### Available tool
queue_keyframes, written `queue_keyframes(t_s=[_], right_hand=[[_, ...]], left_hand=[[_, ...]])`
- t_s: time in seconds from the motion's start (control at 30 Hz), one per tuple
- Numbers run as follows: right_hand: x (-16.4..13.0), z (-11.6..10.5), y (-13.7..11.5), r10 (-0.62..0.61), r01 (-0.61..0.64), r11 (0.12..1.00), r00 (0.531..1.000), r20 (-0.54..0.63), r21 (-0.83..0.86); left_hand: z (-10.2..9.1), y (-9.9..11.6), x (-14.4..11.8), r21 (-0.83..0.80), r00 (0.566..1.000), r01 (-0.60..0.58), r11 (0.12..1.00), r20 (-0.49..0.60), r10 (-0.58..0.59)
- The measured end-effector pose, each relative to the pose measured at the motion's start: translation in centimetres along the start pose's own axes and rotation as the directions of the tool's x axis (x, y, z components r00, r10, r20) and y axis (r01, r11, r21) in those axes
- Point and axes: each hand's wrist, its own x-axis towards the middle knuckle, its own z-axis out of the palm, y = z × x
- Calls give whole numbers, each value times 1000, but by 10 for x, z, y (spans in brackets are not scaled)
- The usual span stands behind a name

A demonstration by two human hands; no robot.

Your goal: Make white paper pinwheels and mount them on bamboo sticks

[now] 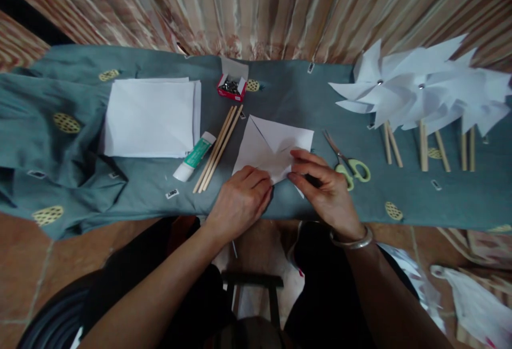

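My left hand [242, 197] lies curled, fingers together, pressing the near corner of a white paper square [272, 149]. My right hand [320, 186] pinches that same corner between thumb and fingertips. The paper is creased along its diagonals, with one flap folded inward, and lies near the front edge of the table's grey-green cloth [280, 98], about midway along it. Just right of my right hand lie green-handled scissors [348, 165]. To the left of the paper lie three wooden sticks [218, 149], one glue stick [194, 156] and a stack of white sheets [150, 117]. Behind it, at the back edge, stands one red box of pins [232, 87]. At the right end lie several finished white pinwheels [424, 90] on sticks, overlapping so I cannot count them.
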Motion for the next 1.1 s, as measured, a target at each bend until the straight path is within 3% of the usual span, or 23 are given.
queue_keyframes(t_s=[0.23,0.47,1.1], right_hand=[[5,8,-1,-66,54,972,997,-44,-228],[8,12,-4,-123,92,939,990,-74,-331],[11,13,-7,-138,104,914,989,-59,-392]], left_hand=[[-1,4,1,20,1000,26,999,8,-26],[0,3,-1,28,1000,1,1000,-8,-1],[-1,3,2,45,1000,9,999,14,-9]])
